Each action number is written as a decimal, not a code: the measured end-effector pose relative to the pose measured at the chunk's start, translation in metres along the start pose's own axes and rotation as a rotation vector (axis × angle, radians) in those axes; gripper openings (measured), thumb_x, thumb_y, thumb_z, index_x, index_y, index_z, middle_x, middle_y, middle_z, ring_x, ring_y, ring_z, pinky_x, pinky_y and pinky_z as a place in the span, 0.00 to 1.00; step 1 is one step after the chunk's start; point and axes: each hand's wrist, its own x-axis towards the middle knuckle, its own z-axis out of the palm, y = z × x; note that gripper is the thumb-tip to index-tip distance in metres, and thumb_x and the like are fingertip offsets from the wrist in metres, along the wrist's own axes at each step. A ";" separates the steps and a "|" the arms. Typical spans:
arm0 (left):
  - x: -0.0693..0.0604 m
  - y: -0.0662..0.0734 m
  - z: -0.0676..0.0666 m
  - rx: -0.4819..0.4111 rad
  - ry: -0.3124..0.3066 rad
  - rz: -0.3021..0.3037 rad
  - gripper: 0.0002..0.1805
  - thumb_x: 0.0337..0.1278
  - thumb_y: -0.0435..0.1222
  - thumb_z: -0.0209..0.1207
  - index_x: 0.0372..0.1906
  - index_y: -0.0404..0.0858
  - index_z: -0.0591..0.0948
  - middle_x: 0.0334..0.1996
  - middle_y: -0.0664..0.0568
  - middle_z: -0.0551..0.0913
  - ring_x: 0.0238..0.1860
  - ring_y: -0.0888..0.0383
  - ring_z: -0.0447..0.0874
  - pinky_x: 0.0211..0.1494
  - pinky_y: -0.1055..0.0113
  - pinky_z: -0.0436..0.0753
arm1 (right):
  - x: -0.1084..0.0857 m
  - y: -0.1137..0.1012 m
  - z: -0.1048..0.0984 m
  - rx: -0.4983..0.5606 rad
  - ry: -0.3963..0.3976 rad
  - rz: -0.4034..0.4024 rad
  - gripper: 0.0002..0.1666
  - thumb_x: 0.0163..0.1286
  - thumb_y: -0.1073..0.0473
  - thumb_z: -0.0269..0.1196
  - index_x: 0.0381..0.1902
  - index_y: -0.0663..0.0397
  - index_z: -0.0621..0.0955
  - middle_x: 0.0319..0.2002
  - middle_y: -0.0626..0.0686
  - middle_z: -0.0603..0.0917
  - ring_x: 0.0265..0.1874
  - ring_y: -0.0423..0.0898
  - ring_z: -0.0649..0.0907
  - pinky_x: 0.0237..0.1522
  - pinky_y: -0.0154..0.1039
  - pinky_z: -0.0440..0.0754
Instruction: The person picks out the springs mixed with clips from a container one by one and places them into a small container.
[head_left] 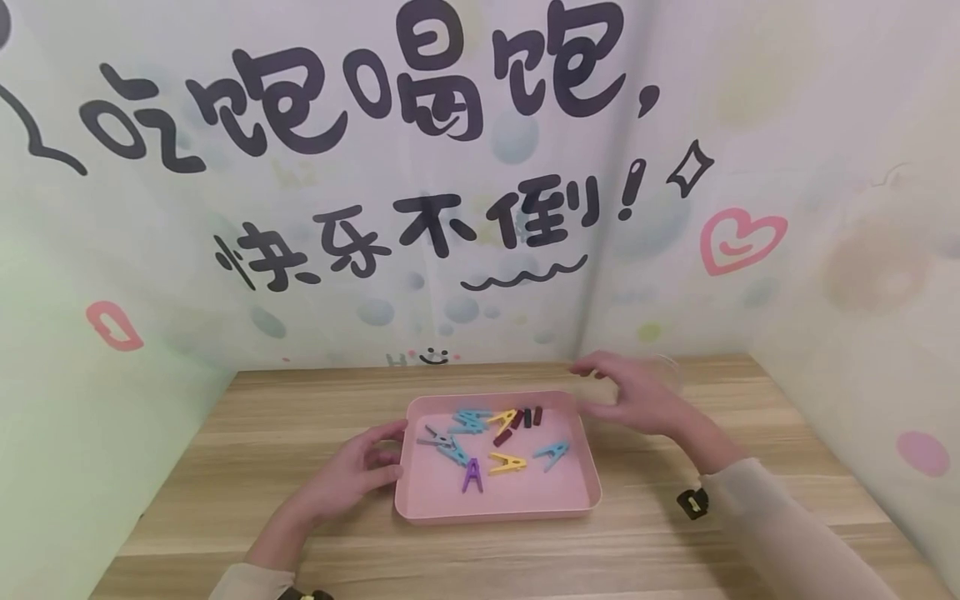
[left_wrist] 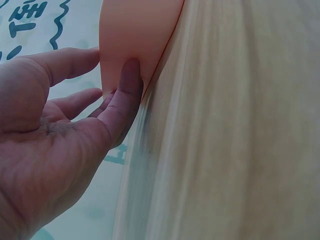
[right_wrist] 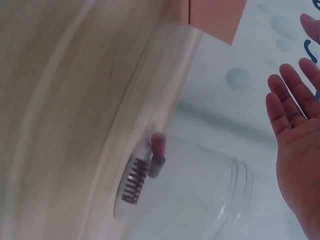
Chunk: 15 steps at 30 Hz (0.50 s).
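A pink tray [head_left: 525, 496] lies on the wooden table, holding several clothespins: blue [head_left: 553, 452], yellow [head_left: 507, 463], purple [head_left: 472, 476] and one greyish [head_left: 437, 437]. Small dark red and black pieces [head_left: 503, 437] lie near the tray's back. My left hand [head_left: 352, 471] touches the tray's left wall with its fingertips, fingers loosely bent, as the left wrist view also shows. Beyond the tray's back right corner, my right hand [head_left: 637, 396] is raised with extended fingers and holds nothing. Close to it stands a clear jar [right_wrist: 200, 185] with a few small dark items at its bottom.
The table [head_left: 300, 400] meets a printed backdrop [head_left: 360, 317] with large lettering along its back edge. More printed sheeting rises at the left and right sides. In the head view the jar is barely visible behind the right hand.
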 end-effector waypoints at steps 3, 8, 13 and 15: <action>0.000 0.000 0.000 -0.003 -0.003 -0.002 0.38 0.74 0.26 0.61 0.80 0.24 0.57 0.74 0.28 0.64 0.67 0.32 0.77 0.60 0.68 0.83 | 0.004 -0.003 0.007 0.019 -0.018 -0.030 0.30 0.65 0.55 0.79 0.63 0.50 0.84 0.57 0.49 0.87 0.54 0.53 0.85 0.55 0.57 0.86; 0.000 0.001 0.001 -0.001 -0.001 -0.008 0.38 0.74 0.27 0.61 0.81 0.24 0.57 0.74 0.28 0.64 0.68 0.32 0.77 0.61 0.67 0.83 | 0.011 -0.008 0.016 0.021 -0.065 -0.047 0.29 0.65 0.56 0.77 0.62 0.54 0.84 0.56 0.51 0.87 0.53 0.52 0.85 0.56 0.57 0.85; 0.000 0.003 0.000 0.001 0.002 -0.012 0.38 0.74 0.27 0.61 0.81 0.25 0.57 0.75 0.29 0.64 0.68 0.33 0.76 0.61 0.68 0.82 | 0.016 -0.016 0.026 0.036 -0.147 0.000 0.28 0.67 0.54 0.77 0.62 0.55 0.84 0.56 0.51 0.87 0.56 0.51 0.84 0.60 0.56 0.83; 0.000 0.003 0.000 -0.003 0.001 -0.013 0.38 0.74 0.27 0.61 0.81 0.24 0.57 0.75 0.29 0.64 0.68 0.33 0.76 0.61 0.68 0.82 | 0.017 -0.017 0.031 0.039 -0.176 0.017 0.28 0.67 0.52 0.76 0.62 0.54 0.84 0.57 0.51 0.87 0.57 0.51 0.84 0.62 0.56 0.82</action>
